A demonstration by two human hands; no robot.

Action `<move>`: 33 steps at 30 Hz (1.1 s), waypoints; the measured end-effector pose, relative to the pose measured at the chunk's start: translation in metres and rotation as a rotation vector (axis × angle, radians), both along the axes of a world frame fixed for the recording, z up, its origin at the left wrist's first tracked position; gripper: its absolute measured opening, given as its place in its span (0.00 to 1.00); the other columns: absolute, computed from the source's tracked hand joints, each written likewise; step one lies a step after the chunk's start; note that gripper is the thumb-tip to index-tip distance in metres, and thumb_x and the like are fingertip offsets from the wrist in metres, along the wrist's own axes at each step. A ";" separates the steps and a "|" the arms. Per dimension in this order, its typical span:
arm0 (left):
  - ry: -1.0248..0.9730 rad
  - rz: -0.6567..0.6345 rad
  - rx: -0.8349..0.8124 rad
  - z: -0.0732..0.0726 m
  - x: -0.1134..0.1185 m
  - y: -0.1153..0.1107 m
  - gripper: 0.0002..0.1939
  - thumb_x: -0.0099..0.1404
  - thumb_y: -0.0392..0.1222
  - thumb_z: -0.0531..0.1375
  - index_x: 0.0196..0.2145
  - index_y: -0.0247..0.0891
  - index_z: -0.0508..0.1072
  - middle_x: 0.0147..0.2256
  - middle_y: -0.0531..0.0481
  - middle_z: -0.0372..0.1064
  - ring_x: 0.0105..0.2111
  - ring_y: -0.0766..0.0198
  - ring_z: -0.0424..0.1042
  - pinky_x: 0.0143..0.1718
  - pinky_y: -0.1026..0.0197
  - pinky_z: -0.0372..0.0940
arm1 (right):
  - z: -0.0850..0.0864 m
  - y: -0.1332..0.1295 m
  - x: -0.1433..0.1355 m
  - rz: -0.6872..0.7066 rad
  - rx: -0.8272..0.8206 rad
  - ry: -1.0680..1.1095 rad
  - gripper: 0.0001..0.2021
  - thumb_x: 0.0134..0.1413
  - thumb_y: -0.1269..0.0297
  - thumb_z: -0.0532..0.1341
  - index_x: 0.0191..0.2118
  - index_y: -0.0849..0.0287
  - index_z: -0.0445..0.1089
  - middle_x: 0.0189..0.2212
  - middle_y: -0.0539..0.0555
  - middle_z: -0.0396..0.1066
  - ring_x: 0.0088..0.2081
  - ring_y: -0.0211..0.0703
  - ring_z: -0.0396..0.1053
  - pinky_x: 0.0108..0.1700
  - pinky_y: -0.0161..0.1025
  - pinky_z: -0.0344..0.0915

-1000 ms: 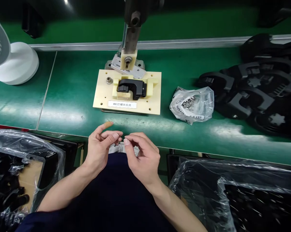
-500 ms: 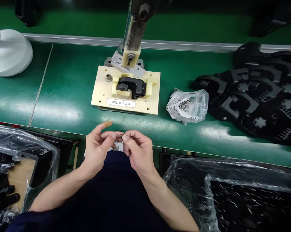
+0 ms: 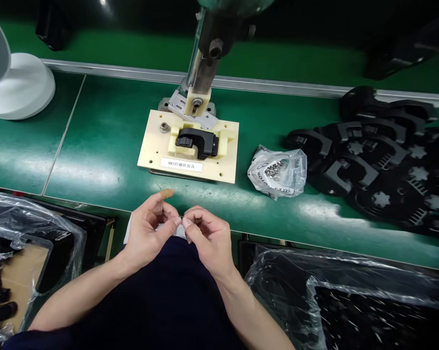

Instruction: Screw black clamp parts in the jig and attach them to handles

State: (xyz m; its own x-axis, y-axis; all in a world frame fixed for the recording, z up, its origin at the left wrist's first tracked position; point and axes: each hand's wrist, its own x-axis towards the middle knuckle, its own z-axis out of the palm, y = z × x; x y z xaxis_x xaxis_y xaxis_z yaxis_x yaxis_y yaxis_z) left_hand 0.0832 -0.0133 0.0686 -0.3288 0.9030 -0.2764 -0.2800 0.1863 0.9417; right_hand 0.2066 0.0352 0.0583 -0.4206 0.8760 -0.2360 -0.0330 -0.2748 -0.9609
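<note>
The left hand [image 3: 149, 233] and right hand [image 3: 208, 238] meet thumb tip to thumb tip just off the near edge of the green desk [image 3: 95, 146], each grip pinched narrow. Whether a small part sits between the tips is too small to tell. Beyond them on the desk stands the cream fixture plate [image 3: 151, 150], with a black plastic part [image 3: 197, 140] seated in it under the press head [image 3: 204, 63]. Right of it lies a plastic bag of screws [image 3: 277, 171], then a heap of black parts [image 3: 379, 165].
</note>
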 end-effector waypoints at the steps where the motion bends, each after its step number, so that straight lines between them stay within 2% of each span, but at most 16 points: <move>1: 0.028 -0.029 0.010 0.001 -0.002 0.000 0.21 0.58 0.33 0.64 0.50 0.38 0.69 0.26 0.55 0.68 0.26 0.70 0.68 0.28 0.67 0.66 | 0.002 0.003 0.002 0.029 0.047 -0.021 0.06 0.49 0.67 0.61 0.24 0.59 0.68 0.22 0.48 0.63 0.20 0.30 0.58 0.21 0.31 0.56; 6: 0.154 -0.130 0.138 0.008 -0.014 0.006 0.23 0.59 0.33 0.63 0.52 0.39 0.69 0.27 0.53 0.69 0.26 0.68 0.69 0.30 0.65 0.67 | 0.013 0.016 0.005 0.098 0.285 -0.065 0.04 0.49 0.69 0.61 0.25 0.58 0.69 0.23 0.49 0.66 0.22 0.33 0.61 0.23 0.33 0.58; 10: 0.269 -0.237 0.276 0.017 -0.034 0.027 0.22 0.57 0.32 0.64 0.50 0.39 0.72 0.28 0.51 0.71 0.28 0.65 0.71 0.32 0.62 0.69 | 0.013 0.035 -0.004 0.118 0.527 -0.069 0.05 0.51 0.70 0.60 0.25 0.58 0.67 0.22 0.49 0.66 0.23 0.34 0.63 0.24 0.34 0.62; 11: 0.301 -0.268 0.322 0.019 -0.041 0.036 0.22 0.57 0.31 0.64 0.50 0.39 0.73 0.29 0.50 0.72 0.30 0.64 0.72 0.34 0.60 0.70 | 0.012 0.042 -0.008 0.082 0.632 -0.081 0.05 0.51 0.70 0.60 0.25 0.57 0.67 0.22 0.49 0.67 0.23 0.34 0.64 0.25 0.35 0.62; 13: 0.350 -0.277 0.414 0.022 -0.056 0.059 0.23 0.54 0.31 0.66 0.49 0.39 0.74 0.35 0.47 0.74 0.35 0.59 0.74 0.38 0.57 0.71 | 0.009 0.061 -0.018 -0.078 0.900 -0.136 0.06 0.50 0.72 0.60 0.26 0.57 0.66 0.23 0.49 0.68 0.24 0.35 0.65 0.26 0.35 0.63; 15: 0.384 -0.189 0.480 0.022 -0.070 0.086 0.23 0.51 0.34 0.68 0.46 0.39 0.75 0.39 0.45 0.74 0.40 0.55 0.74 0.41 0.54 0.72 | 0.006 0.082 -0.029 -0.285 1.135 -0.236 0.06 0.50 0.73 0.60 0.26 0.57 0.67 0.24 0.50 0.70 0.25 0.35 0.66 0.27 0.35 0.64; 16: 0.400 -0.129 0.496 0.020 -0.076 0.100 0.23 0.50 0.36 0.69 0.45 0.39 0.75 0.40 0.45 0.74 0.42 0.54 0.73 0.42 0.53 0.71 | 0.005 0.093 -0.035 -0.371 1.198 -0.292 0.05 0.51 0.73 0.59 0.26 0.58 0.67 0.24 0.50 0.70 0.26 0.36 0.66 0.28 0.36 0.64; 18: 0.425 -0.042 0.517 0.013 -0.084 0.124 0.23 0.50 0.42 0.70 0.45 0.39 0.75 0.41 0.45 0.73 0.43 0.53 0.73 0.43 0.51 0.71 | 0.004 0.111 -0.046 -0.452 1.211 -0.390 0.06 0.52 0.71 0.58 0.26 0.58 0.67 0.25 0.50 0.70 0.26 0.36 0.66 0.29 0.36 0.65; 22: 0.392 -0.029 0.516 -0.003 -0.085 0.153 0.27 0.50 0.46 0.70 0.48 0.40 0.72 0.44 0.43 0.72 0.46 0.50 0.72 0.46 0.48 0.69 | 0.004 0.128 -0.064 -0.415 1.122 -0.455 0.07 0.55 0.70 0.58 0.26 0.59 0.67 0.26 0.50 0.69 0.27 0.35 0.65 0.31 0.36 0.67; 27: 0.324 -0.090 0.508 -0.010 -0.078 0.163 0.31 0.54 0.45 0.68 0.54 0.37 0.66 0.45 0.42 0.70 0.52 0.47 0.69 0.49 0.43 0.66 | 0.000 0.126 -0.073 -0.466 1.093 -0.497 0.08 0.58 0.68 0.57 0.29 0.60 0.70 0.27 0.50 0.68 0.29 0.35 0.67 0.34 0.36 0.67; 33: 0.629 -0.183 0.650 -0.017 -0.078 0.169 0.31 0.63 0.53 0.58 0.60 0.40 0.56 0.45 0.43 0.70 0.51 0.52 0.70 0.49 0.47 0.68 | -0.006 0.126 -0.079 -0.569 1.117 -0.496 0.09 0.61 0.66 0.55 0.31 0.59 0.69 0.26 0.49 0.67 0.29 0.35 0.69 0.33 0.36 0.68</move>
